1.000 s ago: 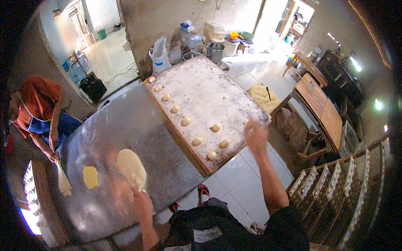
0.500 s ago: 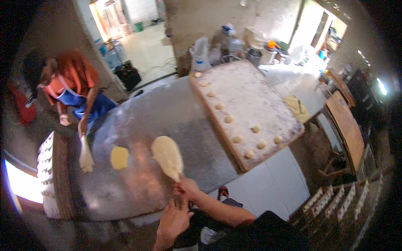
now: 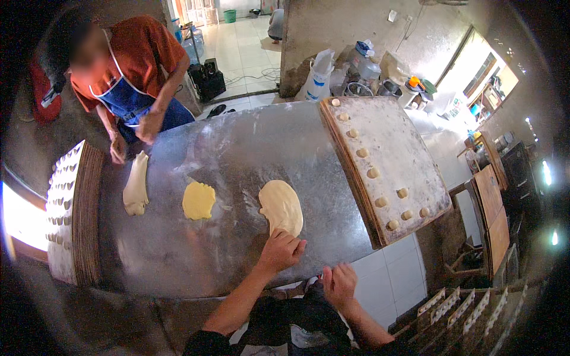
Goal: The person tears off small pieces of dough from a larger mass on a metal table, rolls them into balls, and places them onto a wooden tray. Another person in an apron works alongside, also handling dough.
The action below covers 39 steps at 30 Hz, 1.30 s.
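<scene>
A pale, smooth slab of dough (image 3: 281,202) lies on the metal table (image 3: 255,142) in front of me. My left hand (image 3: 281,249) is closed at its near end, knuckles up, pinching the narrow edge of the dough. Off the table's front edge, to the right, my right hand (image 3: 339,286) is held up with curled fingers. Whether anything small is in it cannot be made out. A yellow, rough-edged piece of dough (image 3: 199,200) lies left of the slab, touched by neither hand. Farther left rests a long strip of pale dough (image 3: 136,185).
Across the table's far left corner stands a person (image 3: 139,77) in a blue apron, hands near the strip. Stacked boards (image 3: 409,136) with several dough balls cover the right end. Another board stack (image 3: 74,219) with rows of pieces stands left. A rack (image 3: 469,308) is lower right.
My left hand has moved up onto the slab's near end; my right hand has left the slab and drawn right. The other person has let go of the strip. The view has shifted.
</scene>
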Each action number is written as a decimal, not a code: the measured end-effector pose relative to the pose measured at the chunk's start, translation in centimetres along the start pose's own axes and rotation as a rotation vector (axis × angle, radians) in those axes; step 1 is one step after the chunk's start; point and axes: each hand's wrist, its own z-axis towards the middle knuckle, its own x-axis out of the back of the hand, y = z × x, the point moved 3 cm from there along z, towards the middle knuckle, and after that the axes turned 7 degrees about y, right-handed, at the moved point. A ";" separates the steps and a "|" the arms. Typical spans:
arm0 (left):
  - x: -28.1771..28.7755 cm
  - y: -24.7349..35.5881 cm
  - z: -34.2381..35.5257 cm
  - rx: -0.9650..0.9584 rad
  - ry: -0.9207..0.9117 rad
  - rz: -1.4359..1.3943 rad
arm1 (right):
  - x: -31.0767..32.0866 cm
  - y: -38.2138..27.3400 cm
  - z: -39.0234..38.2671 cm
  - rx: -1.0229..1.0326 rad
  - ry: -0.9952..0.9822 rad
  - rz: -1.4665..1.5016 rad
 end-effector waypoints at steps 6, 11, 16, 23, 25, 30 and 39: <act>6.6 1.9 0.0 -0.004 0.072 0.010 | -8.5 3.9 11.9 0.014 0.010 -0.530; 7.0 -0.5 -5.2 0.303 0.141 -0.096 | -8.6 4.1 4.0 0.152 -0.164 -0.152; 5.9 2.5 -1.6 0.489 0.055 -0.366 | -1.6 7.4 5.7 -0.211 0.154 0.071; 2.5 4.1 5.3 0.602 -0.064 -0.467 | -5.9 0.9 10.8 -0.341 0.319 0.464; 1.6 3.2 5.3 0.480 -0.088 -0.366 | -7.6 2.4 7.9 -0.512 0.243 0.609; -0.3 -3.1 4.2 0.517 -0.205 0.120 | -2.3 0.1 1.9 -0.754 -0.297 0.241; -1.3 -4.1 2.4 0.148 0.181 0.270 | -10.2 4.6 8.6 -0.098 0.004 -0.150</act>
